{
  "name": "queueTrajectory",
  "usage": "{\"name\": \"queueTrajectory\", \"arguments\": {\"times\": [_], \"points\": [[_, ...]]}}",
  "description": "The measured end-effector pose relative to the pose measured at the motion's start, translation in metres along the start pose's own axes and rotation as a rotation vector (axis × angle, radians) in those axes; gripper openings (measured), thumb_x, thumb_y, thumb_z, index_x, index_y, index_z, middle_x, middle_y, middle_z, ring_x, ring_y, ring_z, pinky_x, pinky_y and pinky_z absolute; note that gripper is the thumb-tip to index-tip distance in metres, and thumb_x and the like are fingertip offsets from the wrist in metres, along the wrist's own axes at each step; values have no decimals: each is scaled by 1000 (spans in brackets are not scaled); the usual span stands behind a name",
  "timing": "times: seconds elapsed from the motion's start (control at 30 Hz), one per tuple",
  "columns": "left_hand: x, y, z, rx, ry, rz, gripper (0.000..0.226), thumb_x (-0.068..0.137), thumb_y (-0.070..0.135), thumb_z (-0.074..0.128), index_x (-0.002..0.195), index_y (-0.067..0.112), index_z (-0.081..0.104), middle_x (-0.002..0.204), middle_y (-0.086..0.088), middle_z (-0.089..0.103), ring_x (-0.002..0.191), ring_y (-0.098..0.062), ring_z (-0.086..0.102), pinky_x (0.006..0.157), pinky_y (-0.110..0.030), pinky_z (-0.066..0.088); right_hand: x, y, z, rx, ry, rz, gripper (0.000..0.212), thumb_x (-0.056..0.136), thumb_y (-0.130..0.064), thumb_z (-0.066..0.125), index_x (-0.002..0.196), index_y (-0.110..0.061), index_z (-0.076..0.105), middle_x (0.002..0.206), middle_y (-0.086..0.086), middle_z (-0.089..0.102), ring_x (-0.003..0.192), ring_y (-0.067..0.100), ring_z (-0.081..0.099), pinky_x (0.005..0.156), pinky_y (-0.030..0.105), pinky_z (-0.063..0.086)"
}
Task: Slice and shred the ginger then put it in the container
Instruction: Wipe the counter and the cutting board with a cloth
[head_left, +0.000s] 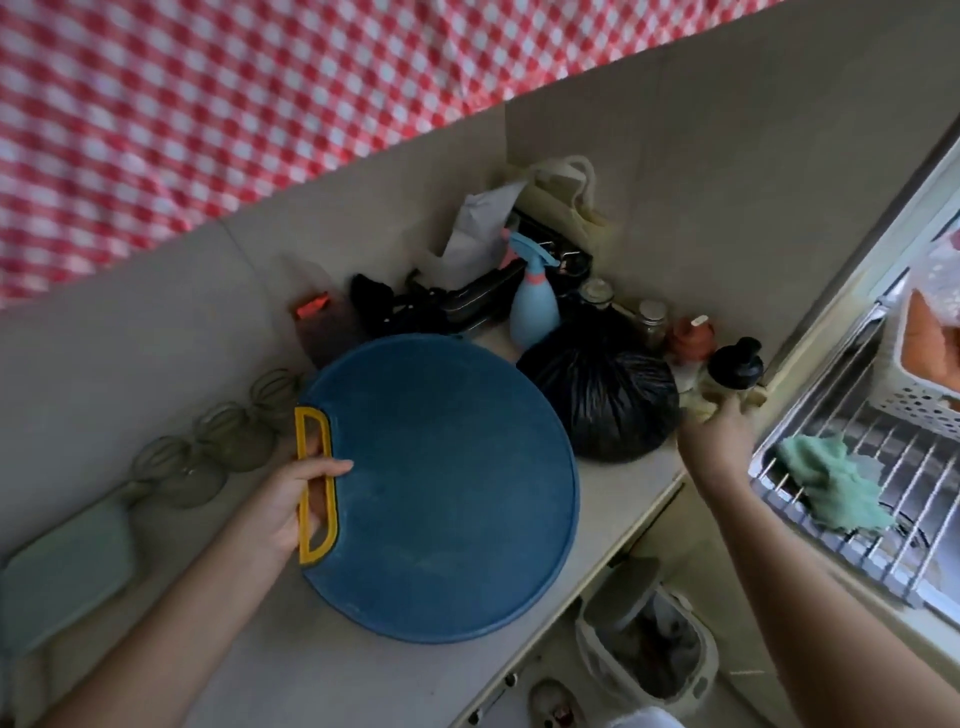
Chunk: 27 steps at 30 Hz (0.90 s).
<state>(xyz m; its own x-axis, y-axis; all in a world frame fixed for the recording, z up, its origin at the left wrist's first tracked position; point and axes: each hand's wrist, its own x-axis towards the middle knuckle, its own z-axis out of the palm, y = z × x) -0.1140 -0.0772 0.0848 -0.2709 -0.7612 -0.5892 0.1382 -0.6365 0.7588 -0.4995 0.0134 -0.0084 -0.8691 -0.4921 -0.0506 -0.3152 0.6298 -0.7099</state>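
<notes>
A round blue cutting board (447, 488) with a yellow handle (314, 483) lies on the pale counter. My left hand (298, 499) grips that handle, fingers through its slot and thumb on the board. My right hand (719, 431) reaches to the counter's right end and holds a pale knobbly piece that looks like ginger (704, 402); my fingers hide most of it. A pale green lidded container (62, 571) lies at the left edge of the counter.
A tied black bag (602, 400), a blue spray bottle (535, 306), jars and a black-capped bottle (735, 366) crowd the back corner. Three green glass bowls (228, 436) line the left wall. A sink rack with a green cloth (826, 483) is at right. A bin (649, 639) stands below.
</notes>
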Motion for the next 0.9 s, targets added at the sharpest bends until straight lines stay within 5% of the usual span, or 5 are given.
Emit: {"name": "queueTrajectory", "arguments": {"times": [0.17, 0.4, 0.67, 0.8, 0.9], "points": [[-10, -13, -12, -84, 118, -21, 26, 90, -6, 41, 100, 6, 61, 73, -11, 73, 59, -24, 70, 48, -32, 57, -63, -56, 14, 110, -261, -568, 40, 94, -28, 61, 129, -12, 48, 108, 1, 56, 93, 17, 55, 77, 29, 42], [-37, -56, -60, -214, 282, 36, 29, 90, -5, 44, 104, 13, 62, 85, -8, 74, 72, -25, 71, 68, -38, 54, -93, -81, 71, 208, -973, -5, 52, 95, -26, 61, 139, -3, 44, 101, 12, 61, 81, 21, 57, 70, 33, 50], [-60, -93, -106, -114, 384, 66, 27, 87, -5, 54, 111, 4, 63, 106, -15, 70, 96, -32, 67, 79, -41, 53, -128, -83, 103, 30, -1173, -45, 32, 93, -10, 61, 122, 3, 60, 94, 7, 63, 73, 13, 57, 58, 20, 46], [-55, -95, -120, 216, 393, 52, 28, 87, 4, 64, 114, 7, 64, 111, -9, 70, 101, -26, 67, 90, -39, 50, -134, -81, 117, -57, -1027, -175, 33, 97, -20, 56, 119, 2, 63, 104, 10, 65, 93, 24, 61, 89, 38, 51], [-41, -102, -133, 432, 489, 50, 27, 85, 10, 70, 112, 11, 63, 108, -3, 68, 98, -21, 65, 88, -32, 49, -140, -84, 129, -45, -993, -174, 36, 98, -23, 54, 125, -1, 60, 118, 11, 64, 107, 28, 60, 90, 32, 47]]}}
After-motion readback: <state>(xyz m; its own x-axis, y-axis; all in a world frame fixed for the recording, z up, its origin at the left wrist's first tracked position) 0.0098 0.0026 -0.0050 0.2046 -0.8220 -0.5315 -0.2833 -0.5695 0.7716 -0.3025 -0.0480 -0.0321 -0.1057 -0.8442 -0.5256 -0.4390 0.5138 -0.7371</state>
